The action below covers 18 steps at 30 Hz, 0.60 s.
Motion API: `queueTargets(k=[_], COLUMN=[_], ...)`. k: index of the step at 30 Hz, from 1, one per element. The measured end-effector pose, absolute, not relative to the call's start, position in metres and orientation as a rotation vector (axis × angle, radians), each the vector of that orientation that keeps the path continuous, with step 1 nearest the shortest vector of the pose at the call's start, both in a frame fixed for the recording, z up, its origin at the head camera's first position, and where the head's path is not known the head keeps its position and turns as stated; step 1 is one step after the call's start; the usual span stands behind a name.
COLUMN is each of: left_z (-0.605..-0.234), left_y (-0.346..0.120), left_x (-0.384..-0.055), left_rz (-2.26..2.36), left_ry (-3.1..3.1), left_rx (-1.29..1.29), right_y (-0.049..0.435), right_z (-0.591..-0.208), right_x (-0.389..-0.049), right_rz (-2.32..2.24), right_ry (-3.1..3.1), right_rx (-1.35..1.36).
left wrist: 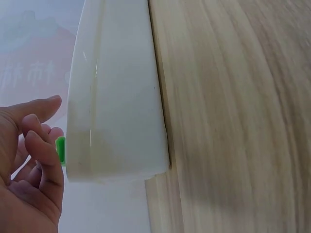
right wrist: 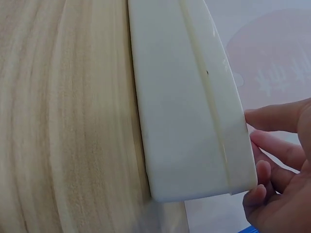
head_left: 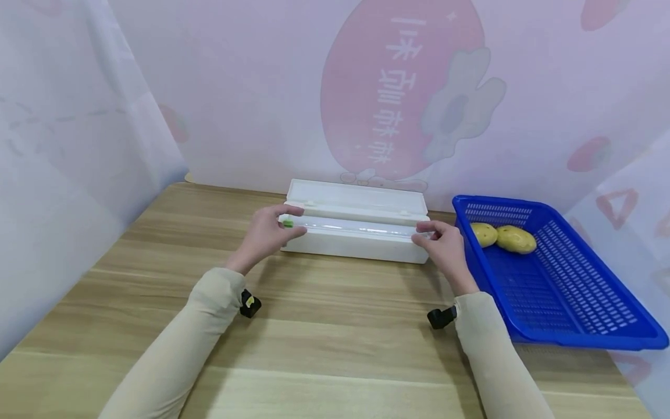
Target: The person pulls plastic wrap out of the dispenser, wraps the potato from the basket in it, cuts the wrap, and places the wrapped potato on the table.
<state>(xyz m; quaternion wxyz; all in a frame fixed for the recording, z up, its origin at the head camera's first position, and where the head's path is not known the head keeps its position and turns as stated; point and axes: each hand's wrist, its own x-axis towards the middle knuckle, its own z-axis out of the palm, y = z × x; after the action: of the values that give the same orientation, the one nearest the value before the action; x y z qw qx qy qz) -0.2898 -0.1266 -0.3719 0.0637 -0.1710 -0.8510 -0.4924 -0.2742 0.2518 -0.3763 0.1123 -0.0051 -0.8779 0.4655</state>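
A long white cling film dispenser stands on the table with its lid raised at the back. Clear film runs along its top, and a small green piece shows at the left end. My left hand is at that end, thumb and index finger spread apart. In the left wrist view its other fingers bend loosely beside the green piece. Over the right end hovers my right hand, thumb and index slightly parted. Its fingertips meet the dispenser's edge in the right wrist view.
To the right, close by my right forearm, sits a blue plastic basket with yellow potatoes at its far end. Behind the dispenser hangs a pale printed cloth. Beneath everything is a wood-grain table.
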Motion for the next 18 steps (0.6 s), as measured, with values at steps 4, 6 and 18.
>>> queueTargets(k=[4,6,18], left_z=[-0.3743,-0.3754,-0.3812], left_y=[-0.1251,-0.1248,-0.1283], left_x=[-0.2911,-0.2917,-0.2963], left_rz=[-1.487,-1.493,-1.527], left_ry=[-2.579,-2.585,-2.551], left_rx=[-0.502,-0.491,-0.483], right_y=[0.2547,0.2553,0.2624], right_z=[-0.3755,-0.3753,-0.3775], right_x=[-0.2755,-0.2764,-0.2823], right_rz=[1.421,1.439,1.411], right_ry=[-2.593,-2.597,-2.666], right_rx=[-0.012,0.008,0.054])
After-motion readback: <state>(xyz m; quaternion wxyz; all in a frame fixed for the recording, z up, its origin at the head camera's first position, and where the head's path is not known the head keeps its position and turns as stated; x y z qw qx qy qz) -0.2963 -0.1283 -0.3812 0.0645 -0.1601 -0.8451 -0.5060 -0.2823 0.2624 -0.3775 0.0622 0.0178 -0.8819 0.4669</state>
